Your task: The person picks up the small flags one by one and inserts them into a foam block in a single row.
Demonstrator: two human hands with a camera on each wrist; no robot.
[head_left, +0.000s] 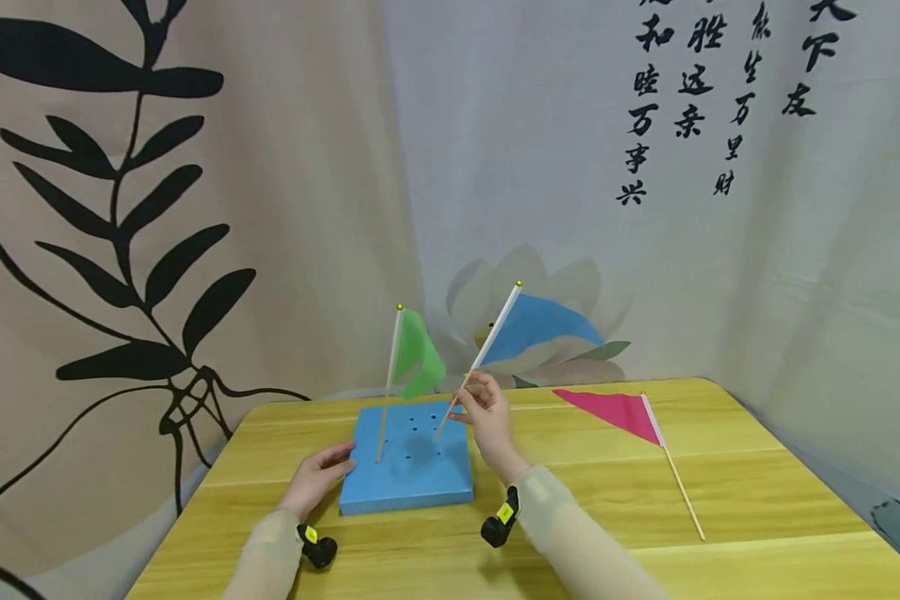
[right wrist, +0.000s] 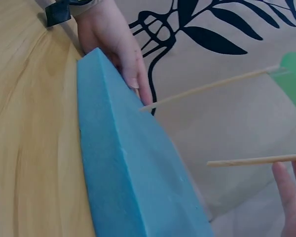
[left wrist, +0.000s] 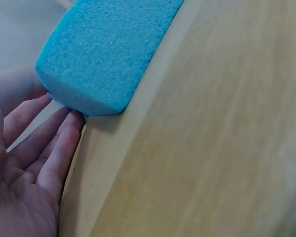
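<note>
A blue foam block (head_left: 420, 492) with several small holes lies on the table. The green flag (head_left: 417, 358) stands in its left part, tilted slightly. My left hand (head_left: 318, 479) rests against the block's left side; the left wrist view shows its fingers (left wrist: 59, 158) fairly straight, touching the block's edge. Over the block's right part, my right hand (head_left: 491, 421) pinches the wooden stick of the blue flag (head_left: 540, 325), which leans to the right. In the right wrist view, that stick's lower end (right wrist: 217, 163) hangs in the air, apart from the block.
A pink flag (head_left: 615, 411) lies on the wooden table (head_left: 750, 492) to the right, its stick pointing toward the front. Behind the table hangs a pale curtain (head_left: 322, 167) with dark leaves and written characters. Each wrist carries a small black camera (head_left: 501, 518).
</note>
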